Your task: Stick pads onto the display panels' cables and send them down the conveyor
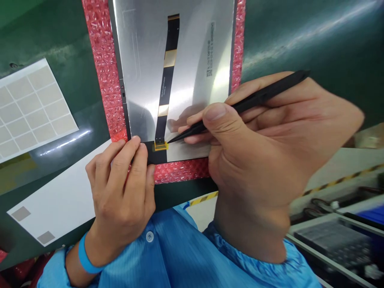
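A silver display panel (192, 48) lies back side up on a red bubble-wrap mat (103, 76). A black flex cable (168, 76) with gold patches runs down its middle to a gold connector (160, 146) at the near edge. My right hand (270, 152) grips a black pointed stylus (240, 106) like a pen, its tip touching the panel just right of the connector. My left hand (123, 192) presses its fingertips together on the black strip at the panel's near edge, left of the connector.
A white sheet of square grey pads (30, 108) lies at the left on the green bench (300, 40). A second white sheet (60, 200) with two grey squares sits under my left hand. Trays and machine parts (336, 236) lie below at the right.
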`<state>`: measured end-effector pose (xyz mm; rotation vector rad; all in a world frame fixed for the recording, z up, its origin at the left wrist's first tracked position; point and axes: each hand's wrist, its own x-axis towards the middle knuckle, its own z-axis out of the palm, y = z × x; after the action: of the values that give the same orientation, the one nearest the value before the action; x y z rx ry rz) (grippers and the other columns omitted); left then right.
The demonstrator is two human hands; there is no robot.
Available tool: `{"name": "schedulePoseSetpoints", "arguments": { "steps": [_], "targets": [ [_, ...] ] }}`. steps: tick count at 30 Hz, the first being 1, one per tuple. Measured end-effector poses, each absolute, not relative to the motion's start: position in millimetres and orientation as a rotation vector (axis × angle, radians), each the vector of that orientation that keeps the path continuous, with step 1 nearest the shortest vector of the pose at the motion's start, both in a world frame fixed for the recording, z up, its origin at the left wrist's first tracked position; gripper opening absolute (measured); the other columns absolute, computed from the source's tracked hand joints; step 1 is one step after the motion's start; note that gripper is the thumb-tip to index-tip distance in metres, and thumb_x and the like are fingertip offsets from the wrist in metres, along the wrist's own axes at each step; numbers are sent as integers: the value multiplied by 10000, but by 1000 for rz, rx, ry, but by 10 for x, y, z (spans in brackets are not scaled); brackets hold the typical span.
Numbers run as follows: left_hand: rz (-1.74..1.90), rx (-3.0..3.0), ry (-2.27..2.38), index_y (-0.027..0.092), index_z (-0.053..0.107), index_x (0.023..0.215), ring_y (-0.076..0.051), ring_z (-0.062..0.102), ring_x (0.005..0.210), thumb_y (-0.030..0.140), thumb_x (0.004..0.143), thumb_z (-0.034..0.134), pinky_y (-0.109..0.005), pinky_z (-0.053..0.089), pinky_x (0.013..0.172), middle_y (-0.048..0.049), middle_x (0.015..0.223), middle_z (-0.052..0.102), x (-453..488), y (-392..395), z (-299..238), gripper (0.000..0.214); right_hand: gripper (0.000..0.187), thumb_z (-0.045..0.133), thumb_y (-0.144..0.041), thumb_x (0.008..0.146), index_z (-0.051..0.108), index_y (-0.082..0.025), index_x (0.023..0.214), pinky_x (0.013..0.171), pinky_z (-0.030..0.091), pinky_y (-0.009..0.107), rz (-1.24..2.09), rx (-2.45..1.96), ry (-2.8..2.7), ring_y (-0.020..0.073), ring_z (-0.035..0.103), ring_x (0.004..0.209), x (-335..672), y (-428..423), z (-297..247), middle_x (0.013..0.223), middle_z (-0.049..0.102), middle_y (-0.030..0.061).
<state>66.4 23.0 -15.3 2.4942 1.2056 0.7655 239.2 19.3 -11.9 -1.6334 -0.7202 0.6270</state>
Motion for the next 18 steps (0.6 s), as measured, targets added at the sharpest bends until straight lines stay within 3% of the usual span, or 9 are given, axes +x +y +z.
{"name": "schedulePoseSetpoints", "arguments": {
  "steps": [18],
  "targets": [
    [741, 2484, 1205, -1, 743, 1279, -376, 717, 1251, 68, 948, 778, -548, 566, 1069, -247, 1295, 788, 653, 228, -155, 340, 135, 836, -129, 906, 719, -193, 885, 546, 684, 229, 639, -1582, -643, 173, 817, 721, 2363, 221, -136, 779, 778, -29]
  ]
}}
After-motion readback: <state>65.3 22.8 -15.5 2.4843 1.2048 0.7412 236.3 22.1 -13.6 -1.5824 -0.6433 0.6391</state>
